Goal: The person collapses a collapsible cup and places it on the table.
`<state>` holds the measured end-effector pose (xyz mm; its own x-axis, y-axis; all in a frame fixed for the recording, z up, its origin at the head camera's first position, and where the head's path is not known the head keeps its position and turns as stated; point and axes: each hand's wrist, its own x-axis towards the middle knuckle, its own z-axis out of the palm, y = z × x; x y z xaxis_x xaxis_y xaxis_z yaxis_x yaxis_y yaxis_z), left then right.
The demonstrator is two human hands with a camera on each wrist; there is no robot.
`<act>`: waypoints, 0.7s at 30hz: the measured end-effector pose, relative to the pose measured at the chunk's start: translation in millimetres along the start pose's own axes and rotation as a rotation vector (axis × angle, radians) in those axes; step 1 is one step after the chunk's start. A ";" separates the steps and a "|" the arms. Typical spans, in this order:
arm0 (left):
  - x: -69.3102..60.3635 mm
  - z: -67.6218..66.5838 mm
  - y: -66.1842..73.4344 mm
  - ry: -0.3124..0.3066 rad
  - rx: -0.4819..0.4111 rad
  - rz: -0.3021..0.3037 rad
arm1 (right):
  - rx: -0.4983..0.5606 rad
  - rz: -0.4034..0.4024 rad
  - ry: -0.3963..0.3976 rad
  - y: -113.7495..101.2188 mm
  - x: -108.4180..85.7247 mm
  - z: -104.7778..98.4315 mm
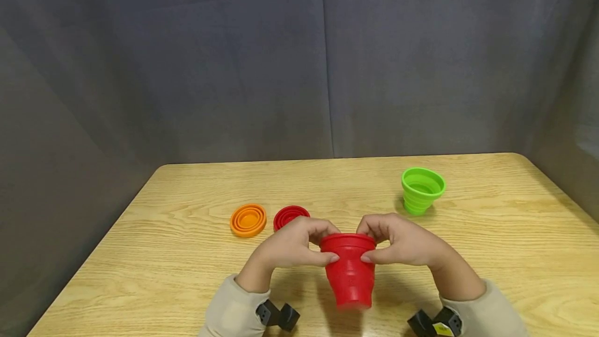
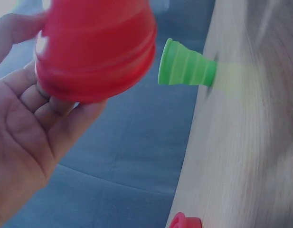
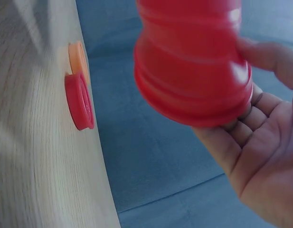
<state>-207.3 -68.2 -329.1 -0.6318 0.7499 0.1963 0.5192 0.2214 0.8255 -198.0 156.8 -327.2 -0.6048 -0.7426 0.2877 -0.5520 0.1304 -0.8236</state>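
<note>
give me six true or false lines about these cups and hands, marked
1. The left hand and right hand both grip the extended red cup. True.
2. The orange cup and flat red cup lie on the table. True.
3. The extended red cup touches the table. False: it is held above it.
4. The green cup stands right of the flat red cup. True.
5. The green cup is collapsed. False: it is expanded.
6. The orange cup is tall. False: it is collapsed flat.
</note>
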 end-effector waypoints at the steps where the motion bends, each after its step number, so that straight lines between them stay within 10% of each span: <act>1: 0.3 0.5 -0.8 0.019 0.008 -0.004 | -0.009 0.012 0.016 0.0 0.5 0.7; 14: 1.4 2.0 -4.8 0.143 0.027 0.031 | -0.021 0.096 0.179 -2.2 3.9 5.2; 21: 4.3 3.1 -2.8 0.191 0.187 0.079 | -0.060 0.081 0.275 0.2 5.6 8.7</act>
<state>-209.6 -63.7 -332.2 -0.6727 0.6425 0.3670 0.6575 0.2915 0.6948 -196.5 147.0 -330.0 -0.7766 -0.5235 0.3504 -0.5236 0.2271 -0.8212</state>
